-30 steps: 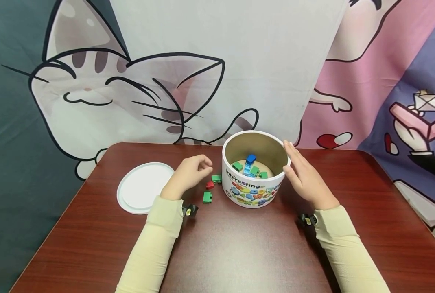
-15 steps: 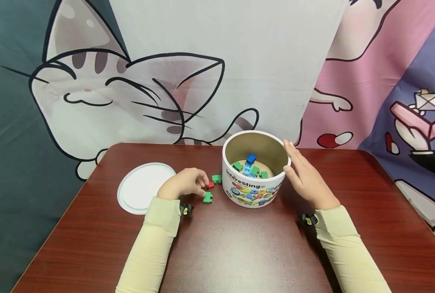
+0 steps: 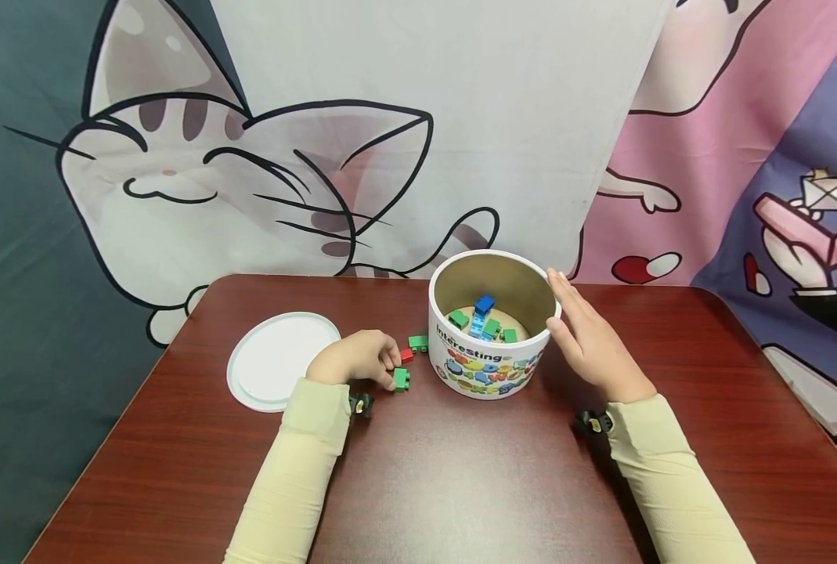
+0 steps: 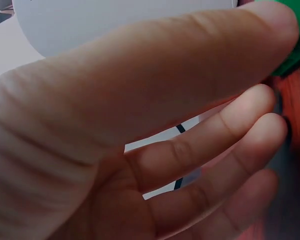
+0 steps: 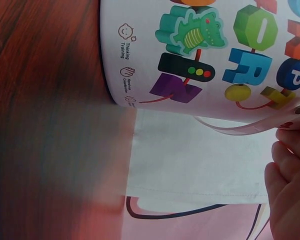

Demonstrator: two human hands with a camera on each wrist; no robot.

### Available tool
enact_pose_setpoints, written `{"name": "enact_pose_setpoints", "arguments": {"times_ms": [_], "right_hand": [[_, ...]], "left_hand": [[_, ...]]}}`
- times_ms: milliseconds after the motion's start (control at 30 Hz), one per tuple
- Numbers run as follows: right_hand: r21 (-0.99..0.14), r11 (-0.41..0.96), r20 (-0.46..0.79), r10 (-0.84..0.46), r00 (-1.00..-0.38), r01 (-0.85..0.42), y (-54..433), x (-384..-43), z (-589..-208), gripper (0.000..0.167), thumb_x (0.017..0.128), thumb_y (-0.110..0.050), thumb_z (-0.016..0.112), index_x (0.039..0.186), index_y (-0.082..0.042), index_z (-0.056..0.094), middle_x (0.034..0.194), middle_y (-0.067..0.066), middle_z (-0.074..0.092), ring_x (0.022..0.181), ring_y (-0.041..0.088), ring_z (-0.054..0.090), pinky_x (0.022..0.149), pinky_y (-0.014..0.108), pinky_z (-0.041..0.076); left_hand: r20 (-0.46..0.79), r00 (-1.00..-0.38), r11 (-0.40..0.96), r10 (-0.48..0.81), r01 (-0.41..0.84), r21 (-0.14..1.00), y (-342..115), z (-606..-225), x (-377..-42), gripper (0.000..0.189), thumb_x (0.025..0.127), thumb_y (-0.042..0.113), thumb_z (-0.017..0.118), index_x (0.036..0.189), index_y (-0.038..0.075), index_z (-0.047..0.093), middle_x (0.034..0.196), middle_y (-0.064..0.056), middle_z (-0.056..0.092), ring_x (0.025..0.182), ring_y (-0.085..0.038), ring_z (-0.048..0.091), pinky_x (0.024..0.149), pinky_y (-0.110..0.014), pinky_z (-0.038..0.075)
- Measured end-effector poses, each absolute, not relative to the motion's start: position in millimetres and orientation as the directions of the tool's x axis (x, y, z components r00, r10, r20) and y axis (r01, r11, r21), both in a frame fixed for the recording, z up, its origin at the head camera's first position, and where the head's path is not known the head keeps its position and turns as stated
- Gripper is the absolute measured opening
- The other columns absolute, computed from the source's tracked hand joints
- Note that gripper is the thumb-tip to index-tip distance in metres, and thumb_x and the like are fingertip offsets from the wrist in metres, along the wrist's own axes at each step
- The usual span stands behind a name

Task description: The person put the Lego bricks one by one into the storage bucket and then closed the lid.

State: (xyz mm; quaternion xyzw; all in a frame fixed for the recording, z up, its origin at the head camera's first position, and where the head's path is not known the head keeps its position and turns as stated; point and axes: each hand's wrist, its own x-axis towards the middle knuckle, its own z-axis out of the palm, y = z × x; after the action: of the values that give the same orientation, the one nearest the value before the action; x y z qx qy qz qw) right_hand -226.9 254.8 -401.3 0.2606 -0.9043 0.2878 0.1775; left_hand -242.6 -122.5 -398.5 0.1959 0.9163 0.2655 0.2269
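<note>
My left hand [image 3: 356, 358] is lowered over the table with its fingers bent. Its thumb tip lies against or right beside a green toy brick [image 3: 402, 380], and a finger is near a red brick [image 3: 407, 356]. In the left wrist view the thumb partly covers the green brick [image 4: 296, 42]; no finger visibly closes on it. Another green brick [image 3: 418, 343] lies by the white printed bucket [image 3: 485, 372]. My right hand [image 3: 597, 342] rests against the bucket's right side near the rim, fingers extended. Inside are several green and blue bricks [image 3: 485, 305].
A round white lid [image 3: 277, 360] lies flat at the left on the brown table [image 3: 474, 486], close to my left wrist. A clear handle [image 5: 240, 131] hangs on the bucket's side. Behind the table stands a cartoon-printed cloth backdrop [image 3: 531, 117].
My left hand has come down and slightly left from above the table to beside the loose green and red bricks. The right hand stays on the bucket.
</note>
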Motion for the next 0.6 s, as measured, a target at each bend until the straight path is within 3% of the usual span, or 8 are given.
{"name": "enact_pose_setpoints", "arguments": {"times_ms": [233, 600], "right_hand": [[-0.433, 0.7, 0.469, -0.364, -0.805, -0.568, 255.2, -228.5, -403.2, 0.065, 0.105, -0.034, 0.052, 0.161, -0.012, 0.027, 0.165, 0.011, 0.027, 0.153, 0.029, 0.023, 0.121, 0.048, 0.025], [-0.452, 0.695, 0.455, -0.36, -0.815, -0.559, 255.2, -227.7, -402.1, 0.065, 0.105, -0.033, 0.051, 0.161, -0.014, 0.026, 0.165, 0.011, 0.027, 0.152, 0.032, 0.024, 0.123, 0.037, 0.02]], "left_hand": [[-0.309, -0.819, 0.791, 0.483, 0.257, 0.555, -118.4, -398.1, -240.0, 0.028, 0.071, 0.003, 0.088, 0.09, 0.007, 0.068, 0.085, -0.004, 0.066, 0.077, -0.012, 0.056, 0.074, -0.028, 0.049], [-0.303, -0.827, 0.81, 0.473, 0.273, 0.519, -115.5, -399.2, -239.5, 0.024, 0.074, 0.004, 0.086, 0.088, 0.008, 0.067, 0.083, -0.002, 0.065, 0.075, -0.012, 0.056, 0.072, -0.027, 0.048]]}}
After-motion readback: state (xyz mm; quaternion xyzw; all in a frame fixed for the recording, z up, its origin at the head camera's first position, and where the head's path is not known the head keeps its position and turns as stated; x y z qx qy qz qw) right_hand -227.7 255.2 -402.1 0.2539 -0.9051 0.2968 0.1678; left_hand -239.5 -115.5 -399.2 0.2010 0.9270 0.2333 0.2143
